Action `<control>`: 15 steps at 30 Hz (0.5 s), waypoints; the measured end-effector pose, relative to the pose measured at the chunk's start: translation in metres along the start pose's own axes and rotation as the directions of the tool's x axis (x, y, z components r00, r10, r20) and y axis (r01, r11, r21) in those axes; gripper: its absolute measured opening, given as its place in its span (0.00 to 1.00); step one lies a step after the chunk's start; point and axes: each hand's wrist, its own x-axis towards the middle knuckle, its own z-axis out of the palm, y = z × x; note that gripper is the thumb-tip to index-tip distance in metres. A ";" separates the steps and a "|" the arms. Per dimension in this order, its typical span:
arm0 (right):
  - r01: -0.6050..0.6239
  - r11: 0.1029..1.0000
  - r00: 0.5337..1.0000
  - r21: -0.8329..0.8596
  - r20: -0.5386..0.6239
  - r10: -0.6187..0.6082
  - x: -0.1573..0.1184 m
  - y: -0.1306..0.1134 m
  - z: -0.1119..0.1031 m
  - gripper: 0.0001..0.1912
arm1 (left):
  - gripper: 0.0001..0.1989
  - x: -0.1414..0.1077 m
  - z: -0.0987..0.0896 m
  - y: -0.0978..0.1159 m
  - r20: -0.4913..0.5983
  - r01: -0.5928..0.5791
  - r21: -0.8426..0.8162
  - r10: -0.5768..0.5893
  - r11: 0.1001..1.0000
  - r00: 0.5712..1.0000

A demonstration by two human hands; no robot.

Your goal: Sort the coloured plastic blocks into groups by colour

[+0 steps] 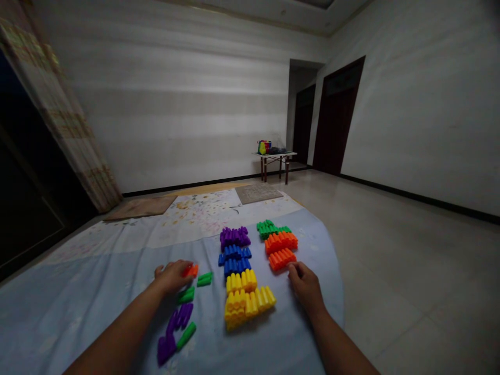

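Observation:
My left hand [174, 277] is closed over orange tube-shaped building blocks [191, 270], which poke out past the fingertips. Close to it lie green blocks [204, 279] and, nearer to me, purple blocks [183, 315]. My right hand [307, 286] has its fingers curled together at the near right end of a row of orange blocks [282, 259]; whether a block is between them is hidden. Green blocks [272, 228] sit behind that orange group. Between my hands runs a column of stacked rows: purple blocks [234, 237], blue blocks [236, 260] and yellow blocks [246, 304].
A pale blue flowered sheet [117, 291] covers the rounded surface under the blocks. Two flat mats [258, 194] lie at its far edge. Farther back, a small table [275, 154] holds a colourful item and a bag. Tiled floor [410, 271] extends on the right; a curtain [66, 114] hangs left.

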 end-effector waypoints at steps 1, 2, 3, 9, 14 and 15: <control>0.000 1.000 1.000 0.006 -0.007 0.000 0.000 -0.001 0.000 0.19 | 0.18 0.001 0.000 -0.002 0.020 -0.003 0.000 0.003 1.000 1.000; 0.001 1.000 1.000 0.014 -0.015 -0.001 0.000 -0.002 -0.001 0.20 | 0.18 0.001 -0.001 -0.004 0.037 -0.006 0.003 0.006 1.000 0.999; 0.000 1.000 1.000 0.023 -0.023 0.000 0.001 -0.002 -0.001 0.20 | 0.19 0.001 -0.002 -0.004 0.050 -0.009 0.007 0.009 1.000 0.999; -0.044 0.997 0.999 0.068 -0.024 0.046 0.003 -0.001 0.000 0.21 | 0.26 -0.003 -0.017 0.044 -0.121 -0.012 -0.047 0.006 0.999 0.993; -0.062 0.994 0.997 0.092 -0.042 0.066 0.004 0.002 0.000 0.21 | 0.22 -0.022 -0.024 0.144 -0.123 -0.314 -0.152 0.297 0.937 0.947; -0.069 0.992 0.996 0.103 -0.045 0.074 0.004 0.002 0.000 0.22 | 0.21 -0.025 -0.023 0.163 -0.114 -0.356 -0.162 0.341 0.921 0.933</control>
